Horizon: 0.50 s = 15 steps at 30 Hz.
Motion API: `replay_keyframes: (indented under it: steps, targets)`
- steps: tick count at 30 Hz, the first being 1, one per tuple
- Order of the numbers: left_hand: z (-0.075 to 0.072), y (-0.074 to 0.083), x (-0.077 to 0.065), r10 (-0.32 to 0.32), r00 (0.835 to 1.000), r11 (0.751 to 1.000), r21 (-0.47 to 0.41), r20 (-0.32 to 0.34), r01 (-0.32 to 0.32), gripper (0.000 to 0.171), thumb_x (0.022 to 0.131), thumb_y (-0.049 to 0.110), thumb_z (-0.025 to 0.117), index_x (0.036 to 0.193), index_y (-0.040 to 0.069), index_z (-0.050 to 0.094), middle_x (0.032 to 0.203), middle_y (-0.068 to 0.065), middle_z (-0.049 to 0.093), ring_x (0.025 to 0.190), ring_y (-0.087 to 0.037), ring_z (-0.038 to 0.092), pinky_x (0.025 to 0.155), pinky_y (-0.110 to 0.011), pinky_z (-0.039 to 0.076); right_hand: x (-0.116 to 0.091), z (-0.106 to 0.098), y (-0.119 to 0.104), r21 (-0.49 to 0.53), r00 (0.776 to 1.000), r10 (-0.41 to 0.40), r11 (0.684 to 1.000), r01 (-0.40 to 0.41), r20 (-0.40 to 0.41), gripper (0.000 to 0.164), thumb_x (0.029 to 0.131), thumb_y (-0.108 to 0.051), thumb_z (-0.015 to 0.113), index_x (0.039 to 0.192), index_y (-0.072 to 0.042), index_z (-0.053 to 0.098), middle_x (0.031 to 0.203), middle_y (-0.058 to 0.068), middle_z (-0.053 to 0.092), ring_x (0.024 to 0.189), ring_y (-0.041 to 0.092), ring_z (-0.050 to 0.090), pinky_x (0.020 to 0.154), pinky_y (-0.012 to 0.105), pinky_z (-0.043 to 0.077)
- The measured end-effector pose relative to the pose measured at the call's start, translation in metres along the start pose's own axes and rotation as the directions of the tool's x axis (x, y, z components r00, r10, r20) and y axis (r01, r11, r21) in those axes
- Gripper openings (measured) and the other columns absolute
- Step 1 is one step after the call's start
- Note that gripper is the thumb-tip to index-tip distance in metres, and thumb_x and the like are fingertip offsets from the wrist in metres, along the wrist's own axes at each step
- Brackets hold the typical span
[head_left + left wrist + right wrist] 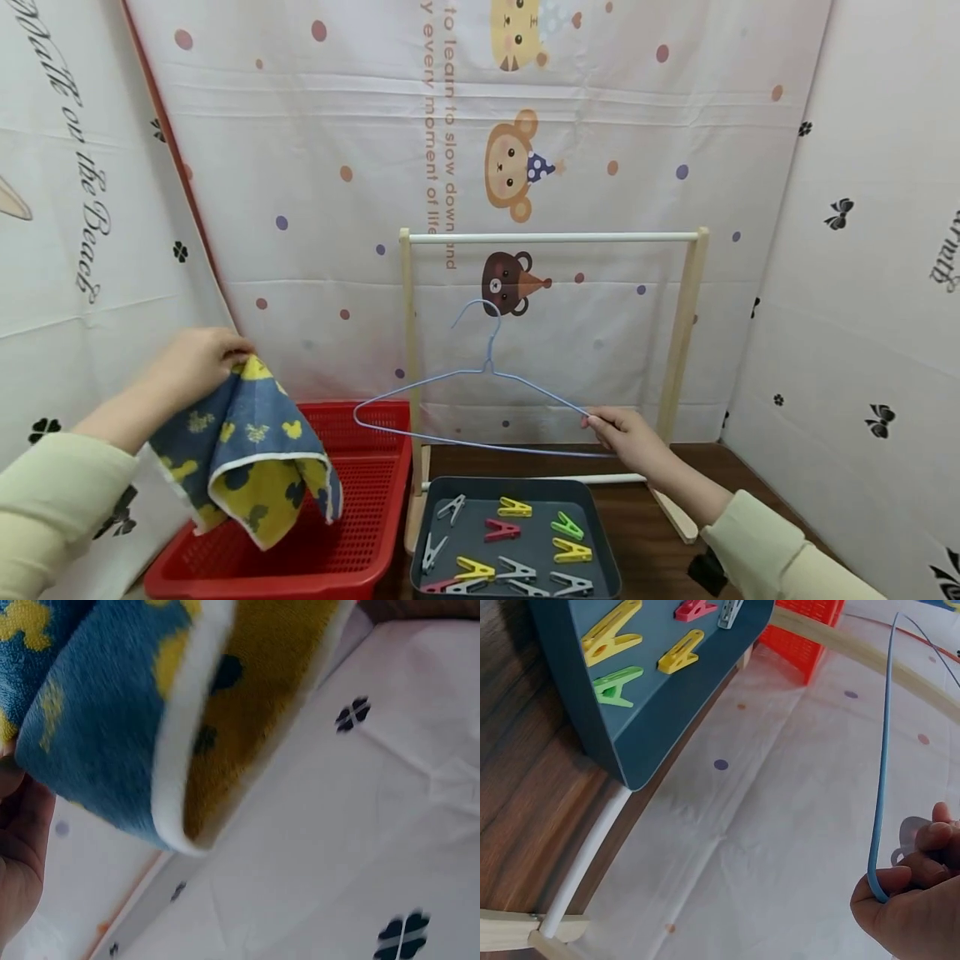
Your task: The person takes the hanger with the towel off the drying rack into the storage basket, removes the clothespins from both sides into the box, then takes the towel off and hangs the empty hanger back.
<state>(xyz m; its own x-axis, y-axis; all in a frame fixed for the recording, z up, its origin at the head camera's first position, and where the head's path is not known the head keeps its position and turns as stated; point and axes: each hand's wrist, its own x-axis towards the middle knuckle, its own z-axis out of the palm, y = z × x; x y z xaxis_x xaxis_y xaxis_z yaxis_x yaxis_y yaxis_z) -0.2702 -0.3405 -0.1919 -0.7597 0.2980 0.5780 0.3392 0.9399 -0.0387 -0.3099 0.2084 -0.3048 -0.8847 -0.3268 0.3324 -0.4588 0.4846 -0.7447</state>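
Observation:
My left hand (197, 367) pinches a small towel (258, 425) by its top edge. Blue on one side and yellow on the other, the towel has white trim and hangs in folds over the red basket (390, 500). In the left wrist view the towel (105, 720) fills the upper left, the hand (22, 855) at its edge. A light blue wire hanger (420, 383) is gripped at its right corner by my right hand (630, 437), hook upward, in front of the rack. The right wrist view shows the hanger's corner (877, 825) between thumb and fingers.
A wooden rack (682, 333) with a white top bar (555, 238) stands behind the hanger. Before it, a dark grey tray (615, 575) holds several clothespins in yellow, green, red and grey. Printed cloth (300, 167) walls in the brown wooden table (645, 533).

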Motion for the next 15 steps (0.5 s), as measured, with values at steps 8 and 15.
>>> replay_keyframes:
  steps: [8, 15]
  targets:
    - [0.035, 0.011, -0.003, -0.036, 0.996, 0.995, -0.092, 0.087, 0.044, 0.011, 0.091, -0.003, 0.065, 0.09, -0.002, 0.076, 0.084, -0.016, 0.075, 0.078, -0.031, 0.069, 0.076, -0.055, 0.058, -0.008, -0.007, -0.002, -0.025, 0.999, 0.012, 1.0, -0.013, -0.039, 0.024, 0.108, -0.01, 0.049, 0.105, 0.006, 0.066, 0.071, 0.0, 0.045, 0.058, 0.004, 0.037, 0.053, 0.023, 0.036]
    - [0.06, 0.016, -0.003, -0.019, 0.989, 0.995, -0.09, 0.146, 0.033, 0.009, 0.089, -0.003, 0.068, 0.089, -0.001, 0.076, 0.084, -0.013, 0.074, 0.078, -0.028, 0.069, 0.076, -0.052, 0.059, -0.013, -0.004, -0.003, -0.003, 0.999, 0.044, 0.999, -0.044, -0.018, 0.024, 0.108, -0.011, 0.048, 0.107, 0.007, 0.065, 0.07, -0.002, 0.044, 0.057, 0.004, 0.035, 0.052, 0.023, 0.035]
